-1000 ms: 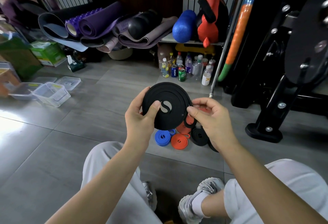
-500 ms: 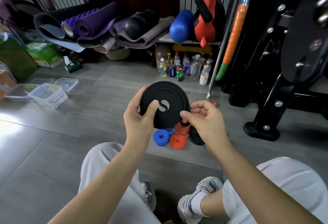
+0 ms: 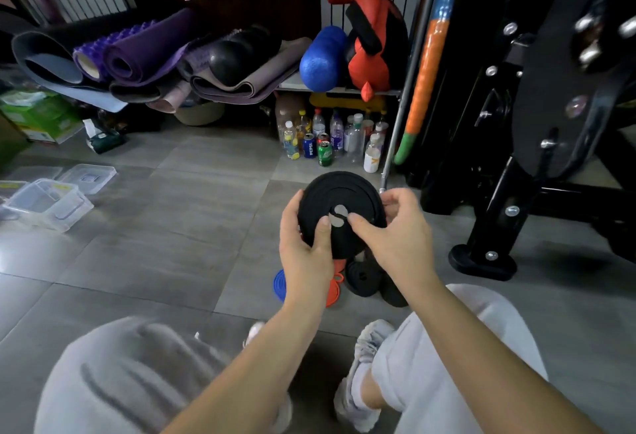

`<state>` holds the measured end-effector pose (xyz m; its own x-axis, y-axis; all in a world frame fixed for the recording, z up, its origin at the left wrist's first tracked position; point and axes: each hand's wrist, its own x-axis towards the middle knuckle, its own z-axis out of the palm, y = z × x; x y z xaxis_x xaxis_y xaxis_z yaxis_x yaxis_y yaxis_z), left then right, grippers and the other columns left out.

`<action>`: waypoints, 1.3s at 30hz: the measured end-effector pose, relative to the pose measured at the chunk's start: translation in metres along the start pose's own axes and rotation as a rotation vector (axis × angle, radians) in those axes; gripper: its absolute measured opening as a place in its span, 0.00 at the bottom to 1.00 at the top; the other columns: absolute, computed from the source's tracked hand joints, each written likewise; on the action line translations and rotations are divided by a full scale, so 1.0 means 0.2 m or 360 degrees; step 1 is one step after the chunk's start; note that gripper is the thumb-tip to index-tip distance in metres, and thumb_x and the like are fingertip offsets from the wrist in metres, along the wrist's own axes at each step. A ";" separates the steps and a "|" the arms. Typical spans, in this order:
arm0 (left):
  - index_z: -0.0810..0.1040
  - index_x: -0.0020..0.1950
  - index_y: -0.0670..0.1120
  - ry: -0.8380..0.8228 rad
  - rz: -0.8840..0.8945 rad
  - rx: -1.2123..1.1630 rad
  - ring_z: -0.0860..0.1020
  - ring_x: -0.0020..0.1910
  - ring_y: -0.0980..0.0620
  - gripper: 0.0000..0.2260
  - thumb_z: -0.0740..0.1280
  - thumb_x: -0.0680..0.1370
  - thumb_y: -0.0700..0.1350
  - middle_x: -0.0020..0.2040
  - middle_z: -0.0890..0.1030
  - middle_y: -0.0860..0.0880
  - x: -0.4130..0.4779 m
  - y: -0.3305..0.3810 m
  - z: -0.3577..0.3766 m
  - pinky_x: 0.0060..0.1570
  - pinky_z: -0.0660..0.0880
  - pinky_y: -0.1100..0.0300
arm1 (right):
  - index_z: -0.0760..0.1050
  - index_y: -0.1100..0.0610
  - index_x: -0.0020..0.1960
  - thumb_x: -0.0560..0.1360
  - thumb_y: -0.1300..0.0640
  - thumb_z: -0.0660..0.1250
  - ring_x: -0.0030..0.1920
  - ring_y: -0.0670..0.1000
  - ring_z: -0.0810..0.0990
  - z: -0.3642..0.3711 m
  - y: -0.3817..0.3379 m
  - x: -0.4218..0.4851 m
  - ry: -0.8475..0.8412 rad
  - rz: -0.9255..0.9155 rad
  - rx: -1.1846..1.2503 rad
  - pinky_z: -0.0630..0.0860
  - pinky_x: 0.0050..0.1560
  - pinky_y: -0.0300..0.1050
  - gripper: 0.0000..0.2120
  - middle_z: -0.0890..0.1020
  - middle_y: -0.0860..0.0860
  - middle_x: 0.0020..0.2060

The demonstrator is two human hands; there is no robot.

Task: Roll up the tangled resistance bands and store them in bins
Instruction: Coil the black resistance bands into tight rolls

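A black resistance band (image 3: 344,192), wound into a flat coil with a pale logo at its middle, is held up in front of me. My left hand (image 3: 304,254) grips its left edge, thumb on the face. My right hand (image 3: 395,237) holds the right side, thumb pressed near the logo and fingers curled behind the rim. Below on the floor lie rolled bands: a blue one (image 3: 280,284), an orange one (image 3: 334,290) and black ones (image 3: 364,277), partly hidden by my hands.
Clear plastic bins (image 3: 44,204) and a lid (image 3: 87,177) sit on the grey tile floor at the left. Bottles and cans (image 3: 323,144) stand under a shelf of rolled mats (image 3: 137,55). A black machine base (image 3: 481,258) stands at the right. My knees fill the foreground.
My right hand has moved from the coil's lower right edge up onto its face, thumb now near the logo. The view has shifted so the coil sits further right.
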<state>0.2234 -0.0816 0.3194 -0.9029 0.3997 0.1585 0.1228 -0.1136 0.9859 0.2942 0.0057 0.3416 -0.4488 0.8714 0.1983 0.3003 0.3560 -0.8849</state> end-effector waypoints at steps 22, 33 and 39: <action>0.66 0.67 0.56 -0.0938 -0.1917 0.0249 0.75 0.37 0.55 0.18 0.63 0.79 0.42 0.44 0.76 0.53 0.34 -1.55 0.64 0.39 0.74 0.57 | 0.71 0.56 0.41 0.62 0.49 0.73 0.43 0.56 0.79 0.33 1.78 0.57 -0.0783 0.1187 -0.0967 0.73 0.39 0.46 0.15 0.79 0.52 0.37; 0.66 0.66 0.47 -0.0383 -0.2581 0.0055 0.77 0.49 0.49 0.17 0.65 0.79 0.44 0.56 0.76 0.44 0.12 -2.13 0.88 0.46 0.73 0.53 | 0.70 0.51 0.60 0.68 0.45 0.67 0.55 0.56 0.78 0.44 2.33 0.72 -0.1104 0.0701 -0.1482 0.73 0.46 0.45 0.22 0.77 0.50 0.56; 0.68 0.49 0.49 -0.0238 -0.2493 0.0064 0.71 0.57 0.52 0.08 0.68 0.77 0.45 0.52 0.74 0.51 0.05 -2.27 0.95 0.56 0.71 0.50 | 0.68 0.50 0.67 0.69 0.41 0.68 0.68 0.49 0.65 0.44 2.42 0.78 -0.1295 0.0480 -0.1523 0.70 0.59 0.44 0.29 0.64 0.45 0.70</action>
<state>0.2365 0.1462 -0.1165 -0.0918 0.1754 -0.9802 -0.8459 0.5056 0.1697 0.2946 0.2841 -0.0934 -0.5375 0.6243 -0.5668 0.8069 0.5760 -0.1308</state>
